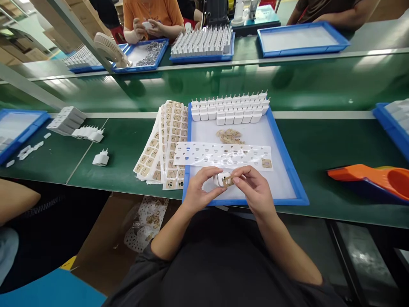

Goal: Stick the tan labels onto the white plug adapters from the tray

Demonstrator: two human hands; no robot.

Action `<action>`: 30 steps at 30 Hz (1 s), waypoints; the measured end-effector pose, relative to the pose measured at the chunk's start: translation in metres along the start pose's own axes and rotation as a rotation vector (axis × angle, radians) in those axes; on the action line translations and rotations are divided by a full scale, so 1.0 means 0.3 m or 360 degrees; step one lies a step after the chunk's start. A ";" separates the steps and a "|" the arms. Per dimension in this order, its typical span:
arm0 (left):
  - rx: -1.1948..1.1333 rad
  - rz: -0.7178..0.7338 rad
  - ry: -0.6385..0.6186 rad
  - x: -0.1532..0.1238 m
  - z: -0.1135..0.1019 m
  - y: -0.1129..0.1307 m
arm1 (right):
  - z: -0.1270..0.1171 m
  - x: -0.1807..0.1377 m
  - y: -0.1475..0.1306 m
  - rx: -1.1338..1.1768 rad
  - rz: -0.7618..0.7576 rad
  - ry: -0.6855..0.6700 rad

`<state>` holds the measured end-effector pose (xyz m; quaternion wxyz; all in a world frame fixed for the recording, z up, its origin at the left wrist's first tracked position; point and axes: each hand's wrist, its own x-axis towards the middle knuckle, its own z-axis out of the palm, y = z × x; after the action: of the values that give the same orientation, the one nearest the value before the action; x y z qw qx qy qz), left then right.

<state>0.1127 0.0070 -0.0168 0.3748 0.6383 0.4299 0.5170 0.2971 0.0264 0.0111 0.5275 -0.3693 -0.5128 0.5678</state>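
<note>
My left hand (200,192) grips a white plug adapter (220,179) between thumb and fingers, over the front part of a blue-rimmed tray (303,197). Against the adapter's port face, my right hand (254,189) pinches a small tan sticker (228,182). Just beyond both hands lies a clear sticker sheet (220,154), mostly stripped, with one tan piece (266,163) at its right end. Peeled tan scraps (230,135) are heaped behind it. Rows of white plug adapters (230,108) stand pins up along the tray's back.
Fanned sheets of tan stickers (172,140) lie left of the tray. Farther left are a loose adapter (101,158) and stacked white blocks (66,120). An orange scoop (370,179) rests on the right. Co-workers sit opposite; another person's arm (15,200) is at left.
</note>
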 end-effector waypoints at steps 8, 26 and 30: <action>0.0218 0.0184 0.0094 0.009 -0.002 0.010 | 0.016 0.005 -0.018 -0.0069 0.0071 0.0068; 0.0313 0.0300 0.0152 0.019 0.004 0.020 | 0.029 0.002 -0.021 -0.0096 0.0113 0.0056; 0.0336 0.0314 0.0154 0.021 0.003 0.022 | 0.031 0.001 -0.023 -0.0112 0.0093 0.0052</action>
<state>0.1153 0.0107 -0.0088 0.2318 0.6877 0.4347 0.5333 0.2897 0.0243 0.0196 0.5056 -0.4117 -0.5128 0.5584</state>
